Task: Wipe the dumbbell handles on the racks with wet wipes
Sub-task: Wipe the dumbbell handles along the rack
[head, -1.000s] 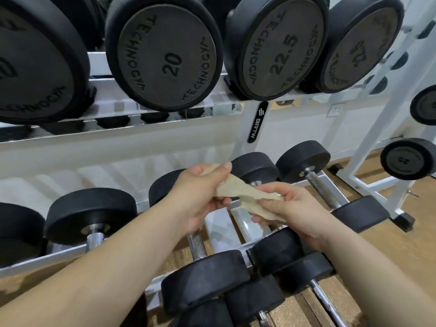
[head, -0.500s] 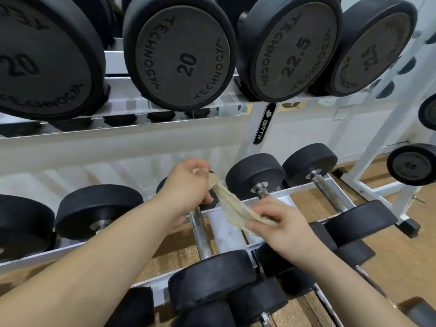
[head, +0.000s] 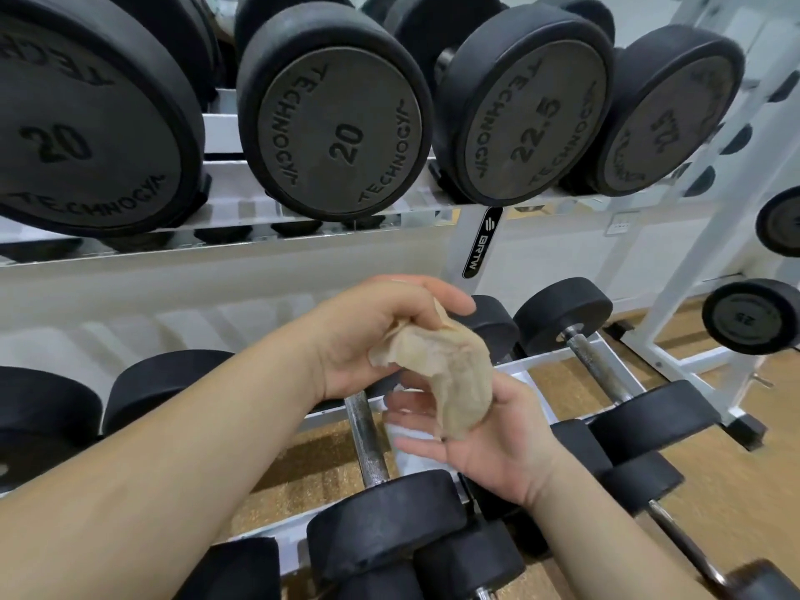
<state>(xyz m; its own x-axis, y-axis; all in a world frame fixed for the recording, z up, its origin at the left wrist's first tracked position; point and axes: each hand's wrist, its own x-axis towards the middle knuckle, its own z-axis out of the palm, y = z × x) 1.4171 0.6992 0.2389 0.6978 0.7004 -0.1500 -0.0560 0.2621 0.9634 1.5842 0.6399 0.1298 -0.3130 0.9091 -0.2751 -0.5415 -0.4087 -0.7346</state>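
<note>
1. Left hand (head: pixel 372 335): raised over the lower tier of the white rack (head: pixel 218 136). Fingers and thumb are curled and pinch the upper end of the wet wipe (head: pixel 450 374).
2. Right hand (head: pixel 493 443): positioned just below the left hand, palm up. Fingers are relaxed and nearly straight; the lower part of the wipe lies draped across the palm.
3. Wet wipe: crumpled, beige in tone (not flat or folded), held in the air between both hands. It does not touch any dumbbell.
4. Dumbbell handle (head: pixel 366 435): knurled metal, lying on the lower tier directly under the hands, apart from the wipe. A second handle (head: pixel 593 361) lies to the right.
5. Upper tier: large black dumbbells marked 20 (head: pixel 342 119) and 22.5 (head: pixel 528 119) face the camera
</note>
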